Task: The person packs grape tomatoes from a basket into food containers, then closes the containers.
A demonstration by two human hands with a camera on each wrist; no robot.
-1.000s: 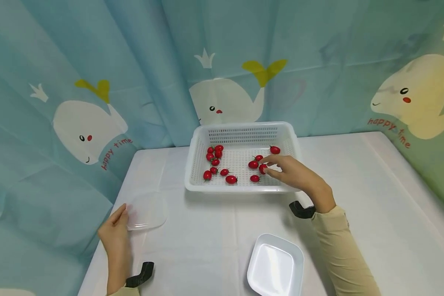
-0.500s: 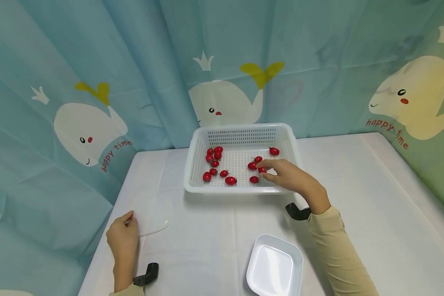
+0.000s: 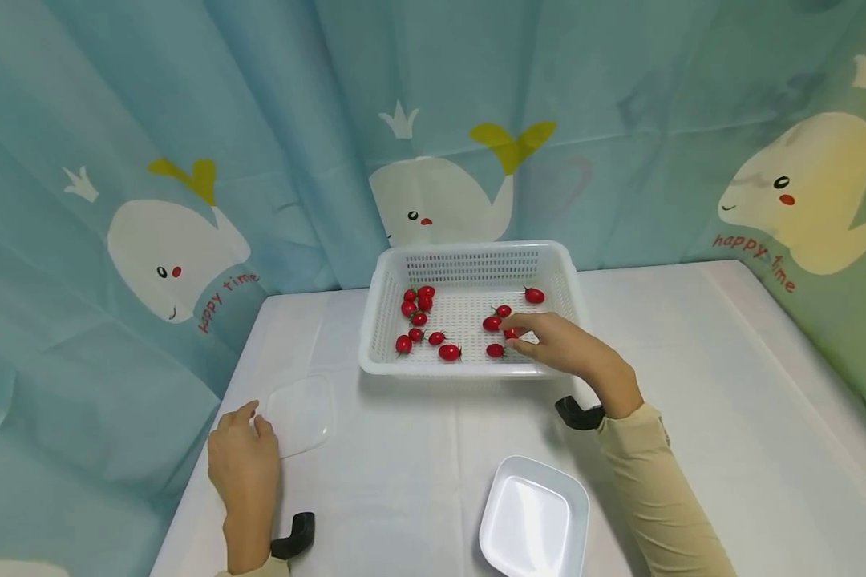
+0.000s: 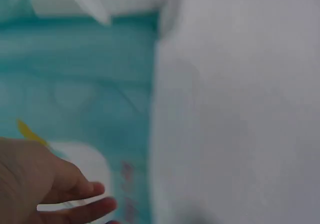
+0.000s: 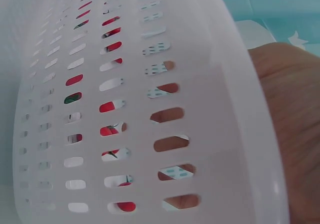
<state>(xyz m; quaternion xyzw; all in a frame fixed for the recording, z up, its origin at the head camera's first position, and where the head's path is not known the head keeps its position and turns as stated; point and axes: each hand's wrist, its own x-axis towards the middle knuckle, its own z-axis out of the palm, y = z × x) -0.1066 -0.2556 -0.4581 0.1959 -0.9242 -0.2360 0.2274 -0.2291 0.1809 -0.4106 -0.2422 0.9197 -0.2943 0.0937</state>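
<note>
A white slotted basket (image 3: 469, 369) stands at the back of the table, with several red cherry tomatoes (image 3: 450, 353) scattered on its bottom. My right hand (image 3: 566, 344) reaches over its front right rim; thumb and fingertips pinch one cherry tomato (image 3: 511, 332) among the others. In the right wrist view the basket wall (image 5: 135, 134) covers the fingertips. On the left, a clear plastic lid (image 3: 301, 417) lies on the table. Beside its left edge is my left hand (image 3: 244, 457), thumb and fingers apart, holding nothing; the left wrist view shows the loosened fingers (image 4: 90, 211) too.
A white square tray (image 3: 534, 525) sits near the front, right of the middle. The table is spread with a white cloth (image 3: 390, 481). Behind it hangs a blue curtain (image 3: 296, 240) with whale prints, close to the basket's back rim.
My left hand has lowered the clear lid onto the table, let it go and shifted slightly right. My right thumb and fingers have closed in on a cherry tomato in the basket.
</note>
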